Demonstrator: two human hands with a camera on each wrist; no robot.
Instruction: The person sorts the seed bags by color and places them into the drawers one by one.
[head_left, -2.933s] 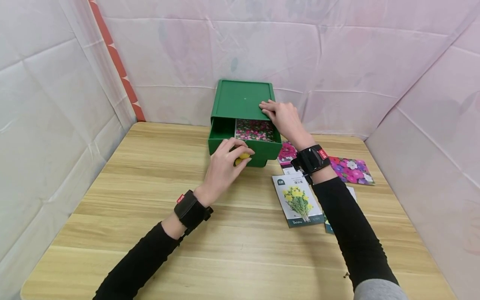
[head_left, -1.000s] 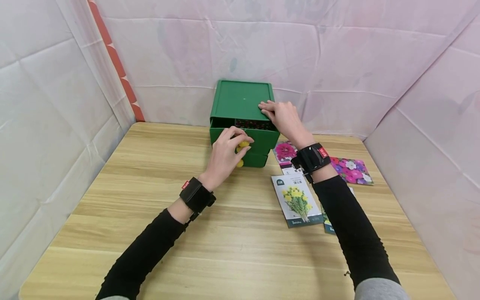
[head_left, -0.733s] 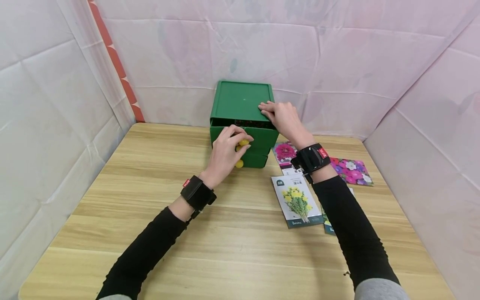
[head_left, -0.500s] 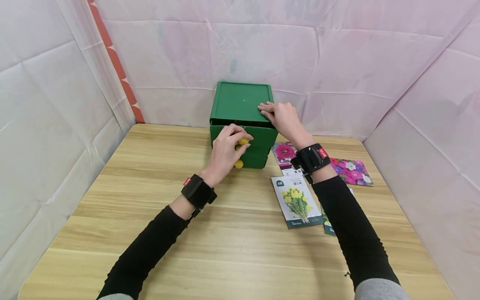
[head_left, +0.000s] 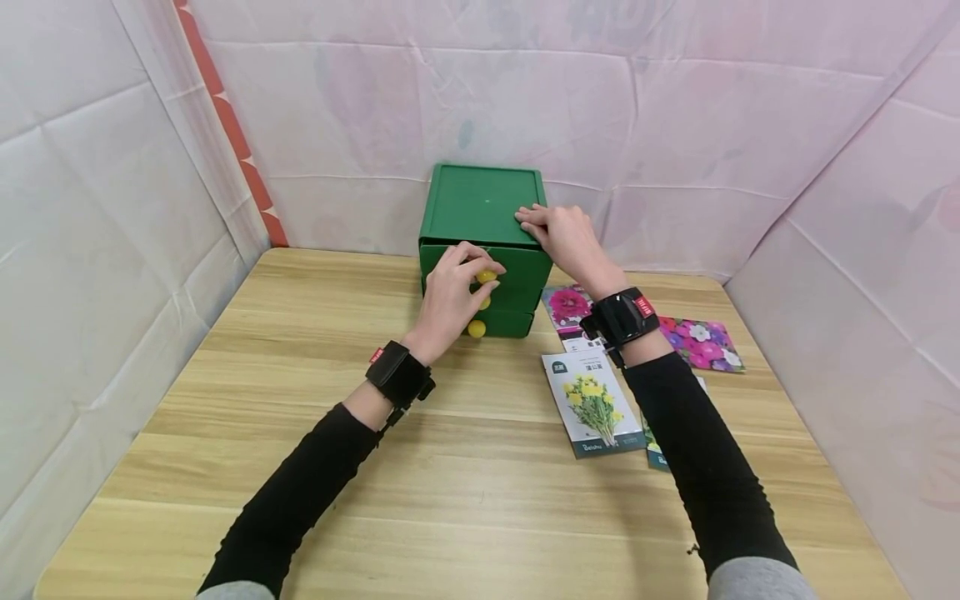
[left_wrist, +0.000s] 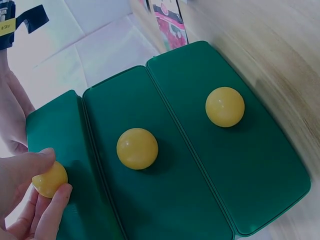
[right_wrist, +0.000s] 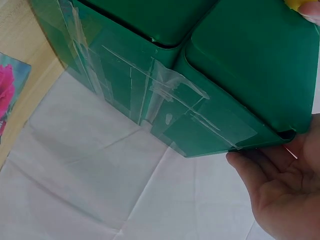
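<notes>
Green three-drawer box [head_left: 483,225] with round yellow knobs [left_wrist: 137,148], drawers closed.

Drawer cabinet [head_left: 483,204]: 1, green, far middle of the table.
Drawers: 3, stacked; top drawer [left_wrist: 55,150], middle drawer [left_wrist: 145,180], bottom drawer [left_wrist: 230,150].
Yellow knobs: 3, one per drawer; top knob [left_wrist: 49,179], middle knob [left_wrist: 137,148], bottom knob [left_wrist: 225,106].
Seed packets: 4 counted in the head view, right of the cabinet; yellow-flower packet [head_left: 592,403], pink-flower packet [head_left: 567,305], purple-flower packet [head_left: 701,342], and a fourth packet [head_left: 654,454] mostly hidden under the right sleeve.
Hands: 2; left hand [head_left: 448,302], right hand [head_left: 566,240].
Wrist bands: 2, black, one per wrist.
Table [head_left: 300,333]: 1, wooden.
</notes>
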